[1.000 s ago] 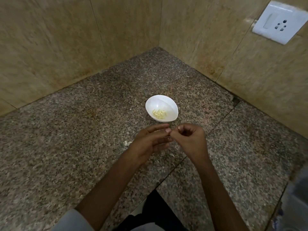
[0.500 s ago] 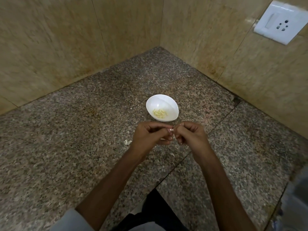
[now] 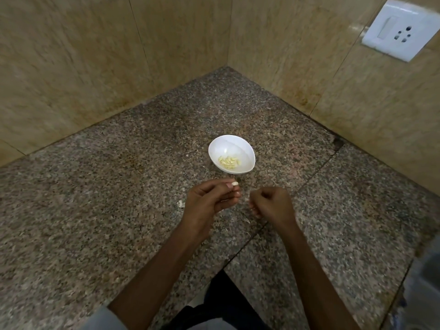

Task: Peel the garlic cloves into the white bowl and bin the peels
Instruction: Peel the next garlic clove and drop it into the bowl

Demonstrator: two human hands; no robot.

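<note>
One garlic clove [image 3: 235, 183], pinched at thumb and forefinger tip of left hand [image 3: 209, 201], just short of the white bowl [image 3: 247, 148], long axis roughly along its near rim. Farther from the bowl, right hand [image 3: 271, 203]: curled tight, possibly round a peel, cannot tell.

A speckled granite counter [image 3: 119, 210] meets beige tiled walls [image 3: 71, 55]; a white socket plate [image 3: 397, 29] sits upper right.
</note>
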